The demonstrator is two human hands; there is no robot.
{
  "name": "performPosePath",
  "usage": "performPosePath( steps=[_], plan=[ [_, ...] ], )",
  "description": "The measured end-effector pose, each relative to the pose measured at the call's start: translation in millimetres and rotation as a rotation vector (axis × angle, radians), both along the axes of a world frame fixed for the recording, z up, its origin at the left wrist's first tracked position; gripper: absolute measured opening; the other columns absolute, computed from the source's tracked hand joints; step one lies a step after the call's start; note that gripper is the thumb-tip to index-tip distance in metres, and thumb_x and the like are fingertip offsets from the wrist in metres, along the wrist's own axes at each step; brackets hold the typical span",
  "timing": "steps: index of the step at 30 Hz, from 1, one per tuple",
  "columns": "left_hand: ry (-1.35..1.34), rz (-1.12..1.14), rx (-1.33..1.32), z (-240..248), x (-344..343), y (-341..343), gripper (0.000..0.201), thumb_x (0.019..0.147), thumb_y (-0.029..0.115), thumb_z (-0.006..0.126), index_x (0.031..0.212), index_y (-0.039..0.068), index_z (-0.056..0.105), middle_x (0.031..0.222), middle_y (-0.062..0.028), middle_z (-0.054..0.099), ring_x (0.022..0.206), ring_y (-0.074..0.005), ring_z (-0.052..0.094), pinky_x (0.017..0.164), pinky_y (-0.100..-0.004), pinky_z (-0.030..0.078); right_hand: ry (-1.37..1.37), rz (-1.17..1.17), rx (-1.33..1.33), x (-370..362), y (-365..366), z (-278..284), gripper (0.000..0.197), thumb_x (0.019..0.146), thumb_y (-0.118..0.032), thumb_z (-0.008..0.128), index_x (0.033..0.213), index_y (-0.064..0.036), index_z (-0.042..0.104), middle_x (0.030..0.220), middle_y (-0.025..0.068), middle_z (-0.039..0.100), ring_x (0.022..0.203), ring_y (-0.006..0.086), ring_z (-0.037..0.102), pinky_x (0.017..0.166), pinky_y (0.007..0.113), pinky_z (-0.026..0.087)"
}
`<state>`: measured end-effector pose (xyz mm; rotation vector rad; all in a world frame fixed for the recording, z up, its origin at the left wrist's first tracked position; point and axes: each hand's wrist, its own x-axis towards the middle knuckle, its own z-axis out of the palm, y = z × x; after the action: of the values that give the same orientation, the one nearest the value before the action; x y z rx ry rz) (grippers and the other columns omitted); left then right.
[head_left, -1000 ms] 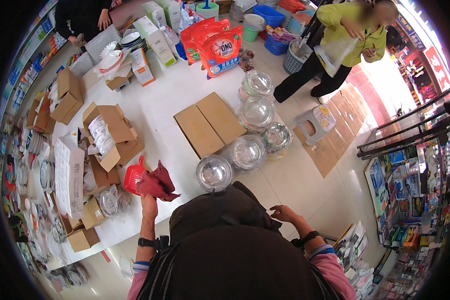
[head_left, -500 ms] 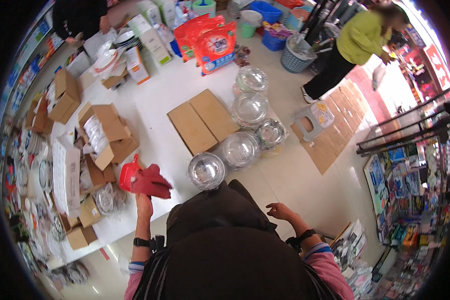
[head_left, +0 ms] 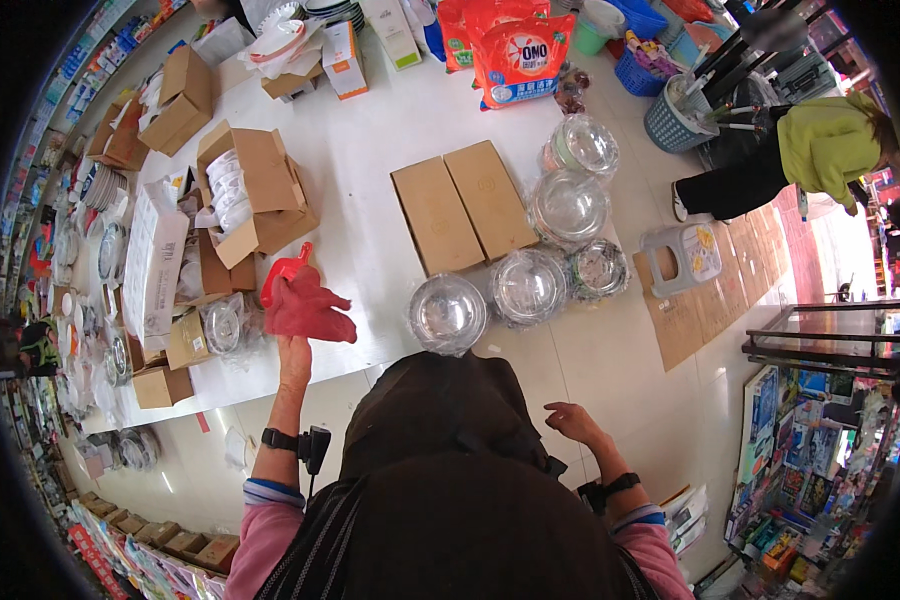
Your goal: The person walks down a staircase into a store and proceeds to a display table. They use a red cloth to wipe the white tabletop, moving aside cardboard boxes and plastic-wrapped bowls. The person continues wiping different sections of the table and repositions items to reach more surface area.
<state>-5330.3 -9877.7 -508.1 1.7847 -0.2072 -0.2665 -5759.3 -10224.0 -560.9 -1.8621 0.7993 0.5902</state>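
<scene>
Head view, and the big white tabletop (head_left: 370, 170) fills the upper middle, crowded with stock. Largest on it are the two flat brown cardboard cartons (head_left: 462, 205) lying side by side, then the open brown cardboard box holding stacked white dishes (head_left: 250, 195) off to the left. Along the near edge sits a row of clear-wrapped round glass bowls (head_left: 447, 313), one touching the next, curving away toward the far right.

Now the work itself: the left hand (head_left: 294, 358) is raised over the table edge, fingers closed around a crumpled red cloth (head_left: 308, 308) (a red plastic scoop-like piece shows just behind it, and I cannot tell whether the hand grips that too). The cloth hangs above the bare strip of table between the dish box and the nearest wrapped bowl.

The right hand (head_left: 573, 421) is lowest and smallest in play, held out at waist height over the pale floor, fingers loosely spread, gripping nothing.

To handle this well, I'd judge: keep the cloth bunched so no loose corner snags the wrapped bowls beside it, and let the free hand steady whatever the cloth meets.
</scene>
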Motion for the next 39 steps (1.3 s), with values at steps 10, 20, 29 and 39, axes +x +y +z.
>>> performPosePath(
  steps=[10, 20, 29, 39],
  plan=[
    [-0.001, -0.558, 0.635, -178, 38, -33, 0.039, 0.084, 0.016, 0.052, 0.119, 0.002, 0.058, 0.117, -0.0191, 0.062, 0.117, -0.0360, 0.051, 0.101, -0.0440, 0.039, -0.121, -0.087, -0.103, 99, -23, 51, 0.030, 0.087, -0.016, 0.064, 0.115, -0.0068, 0.065, 0.091, 0.0150, 0.071, 0.082, 0.0248, 0.069, 0.075, 0.034, 0.055],
    [-0.598, -0.984, 1.034, -219, 43, -101, 0.057, 0.089, 0.043, 0.055, 0.133, 0.008, 0.049, 0.147, -0.0171, 0.036, 0.143, -0.0338, 0.021, 0.113, -0.0599, 0.016, -0.633, 0.131, -0.432, 293, -95, 31, 0.030, 0.075, 0.007, 0.060, 0.104, -0.0017, 0.065, 0.108, 0.0168, 0.064, 0.107, 0.0372, 0.058, 0.093, 0.043, 0.046],
    [-0.470, -0.754, 1.019, -248, 82, -154, 0.068, 0.087, 0.039, 0.057, 0.144, 0.008, 0.038, 0.154, -0.0141, 0.026, 0.146, -0.0288, 0.016, 0.115, -0.0609, 0.008, -0.795, 0.334, -0.545, 416, -141, 20, 0.025, 0.078, 0.009, 0.056, 0.100, 0.0024, 0.063, 0.111, 0.0176, 0.061, 0.115, 0.0416, 0.053, 0.102, 0.049, 0.040],
    [-0.610, -0.652, 1.009, -255, 233, -233, 0.073, 0.076, 0.020, 0.057, 0.144, 0.003, 0.036, 0.156, -0.0124, 0.024, 0.146, -0.0269, 0.014, 0.116, -0.0595, 0.009, -0.488, 0.496, -0.724, 505, -253, -7, 0.047, 0.081, 0.006, 0.047, 0.128, 0.0005, 0.051, 0.131, 0.0229, 0.051, 0.126, 0.0409, 0.045, 0.107, 0.044, 0.037]
  ],
)
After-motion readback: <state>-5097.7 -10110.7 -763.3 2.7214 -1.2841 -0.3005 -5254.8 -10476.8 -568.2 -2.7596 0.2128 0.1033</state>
